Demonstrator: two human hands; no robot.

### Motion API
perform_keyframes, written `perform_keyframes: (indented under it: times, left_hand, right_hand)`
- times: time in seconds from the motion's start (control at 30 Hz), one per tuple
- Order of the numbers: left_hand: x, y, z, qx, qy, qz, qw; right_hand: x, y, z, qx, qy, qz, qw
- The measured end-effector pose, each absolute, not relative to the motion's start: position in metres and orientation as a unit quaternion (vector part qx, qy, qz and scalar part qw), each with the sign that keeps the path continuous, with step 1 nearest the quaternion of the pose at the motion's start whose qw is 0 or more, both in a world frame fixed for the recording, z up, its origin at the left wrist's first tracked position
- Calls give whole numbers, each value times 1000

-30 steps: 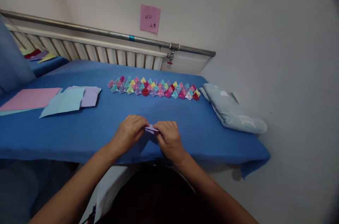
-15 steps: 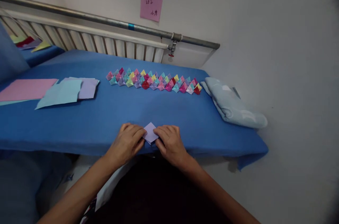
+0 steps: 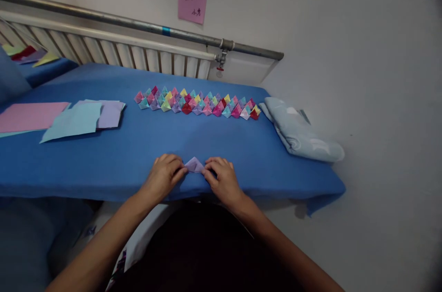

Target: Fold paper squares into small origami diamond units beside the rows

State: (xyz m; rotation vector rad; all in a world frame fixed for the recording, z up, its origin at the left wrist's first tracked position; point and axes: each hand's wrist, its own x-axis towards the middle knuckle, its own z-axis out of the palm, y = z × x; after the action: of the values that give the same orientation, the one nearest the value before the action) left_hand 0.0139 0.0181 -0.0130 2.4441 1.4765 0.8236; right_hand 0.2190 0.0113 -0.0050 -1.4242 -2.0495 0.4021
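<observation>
Left hand (image 3: 164, 176) pinches one corner of the lilac paper (image 3: 194, 166), right hand (image 3: 223, 181) the other, over the cloth (image 3: 145, 144) near its front edge. Looks like creasing, so I'd keep corners level and press outward from the middle.

Dim, diffuse light on the wall (image 3: 311, 29); dark, blurred corners at right; deep shadow below the cloth (image 3: 145, 144); folded paper (image 3: 194, 165) slightly soft.

Left forearm (image 3: 107, 232), right forearm (image 3: 276, 239) bare, slanting inward from lower edge of view. Left hand (image 3: 164, 174): back upward, fingers bent together, thumb pinching. Right hand (image 3: 223, 181): near-mirror pose, fingers curled, thumb pinching. Hands level, close, apart.
</observation>
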Motion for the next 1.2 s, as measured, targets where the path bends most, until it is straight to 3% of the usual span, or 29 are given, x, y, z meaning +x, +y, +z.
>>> perform_keyframes:
  times: [0.17,0.57,1.2]
  left_hand:
    - [14,28,-9,811,511,252,136]
    - [18,33,-8,798,548,207,143]
    - [24,29,-5,802,564,198,26]
  right_hand:
    - [218,16,-5,-555,-763,153,293]
    - [215,16,-4,-571,-754,144,291]
    - [216,19,-2,-574,-758,141,277]
